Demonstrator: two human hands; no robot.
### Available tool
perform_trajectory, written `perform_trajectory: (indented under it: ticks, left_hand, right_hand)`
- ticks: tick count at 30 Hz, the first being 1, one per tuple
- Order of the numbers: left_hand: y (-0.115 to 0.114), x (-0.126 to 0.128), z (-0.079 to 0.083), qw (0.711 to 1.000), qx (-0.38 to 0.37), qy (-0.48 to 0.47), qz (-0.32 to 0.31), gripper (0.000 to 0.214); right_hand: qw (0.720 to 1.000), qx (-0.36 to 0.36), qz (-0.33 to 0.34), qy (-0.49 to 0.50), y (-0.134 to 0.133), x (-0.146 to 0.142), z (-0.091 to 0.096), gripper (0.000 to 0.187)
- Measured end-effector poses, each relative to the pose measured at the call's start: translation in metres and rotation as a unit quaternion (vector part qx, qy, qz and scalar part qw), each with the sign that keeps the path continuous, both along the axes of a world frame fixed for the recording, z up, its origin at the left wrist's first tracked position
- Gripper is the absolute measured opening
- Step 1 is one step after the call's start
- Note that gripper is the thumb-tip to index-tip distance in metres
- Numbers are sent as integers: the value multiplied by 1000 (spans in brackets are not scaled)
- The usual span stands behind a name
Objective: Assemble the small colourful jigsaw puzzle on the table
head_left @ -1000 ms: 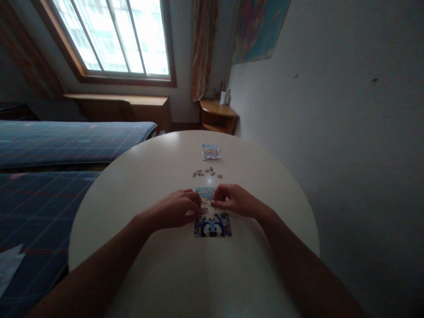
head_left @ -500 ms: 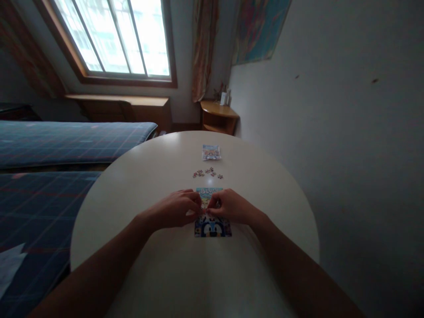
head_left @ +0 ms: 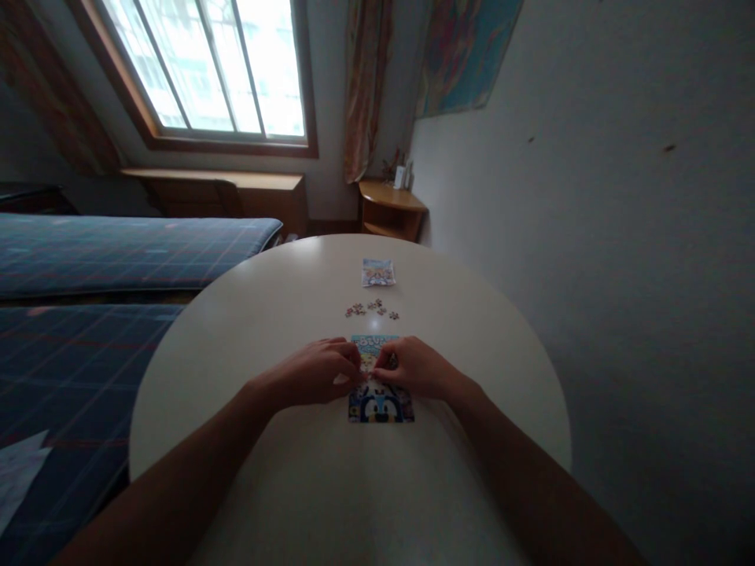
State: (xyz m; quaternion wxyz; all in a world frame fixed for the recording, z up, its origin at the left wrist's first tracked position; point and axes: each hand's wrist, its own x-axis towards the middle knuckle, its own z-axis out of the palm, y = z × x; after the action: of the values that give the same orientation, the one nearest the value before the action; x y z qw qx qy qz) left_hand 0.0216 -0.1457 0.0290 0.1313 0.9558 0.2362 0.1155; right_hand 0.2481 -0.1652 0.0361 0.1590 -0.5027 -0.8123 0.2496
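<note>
On the table lies a colourful picture sheet (head_left: 381, 410) with a blue cartoon dog's face on its lower part and lettering along its top. My left hand (head_left: 322, 371) covers the sheet's left side, thumb and fingers drawn together. From the right, my right hand (head_left: 416, 368) reaches over the same sheet in a pinch. The fingertips of both hands nearly meet above its middle, around what looks like a small jigsaw piece (head_left: 370, 377), mostly hidden by the fingers. Beyond the sheet, several loose jigsaw pieces (head_left: 359, 310) lie scattered in a rough row.
A small printed packet (head_left: 378, 272) lies farther back on the round white table (head_left: 248, 314). Beds with plaid mattresses (head_left: 118, 251) stand to the left. A bare wall (head_left: 590, 259) runs along the right, and a wooden corner shelf (head_left: 392, 196) stands behind the table.
The whole view has shifted very slightly. Both hands keep their pinch over the sheet, with only small movements at the fingertips.
</note>
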Motion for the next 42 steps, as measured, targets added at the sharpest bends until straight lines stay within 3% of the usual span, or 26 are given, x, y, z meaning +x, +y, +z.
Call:
perform_trajectory:
  ticks: [14,17,22,28,37,42]
  left_hand:
    - [0,3,0,1000,-14,-16,-2,14]
    - [6,4,-5,998,0,-45,49,13]
    - [30,3,-19,965,60,-110,230,19]
    - [48,15,-24,928,30,-50,367,33]
    - [85,28,-21,916,-11,-2,402,29]
    - [87,23,-25,917,-32,-11,397,26]
  right_hand:
    - [999,26,13,-20,1,-1,-4,12]
    - [998,45,26,-42,0,-1,-1,14]
    - [995,72,45,-59,2,-1,1,24]
    - [996,93,-2,-4,13,18,-2,19]
    - [991,94,-92,-12,30,46,-12,22]
    - [987,97,-126,-11,34,52,-15,22]
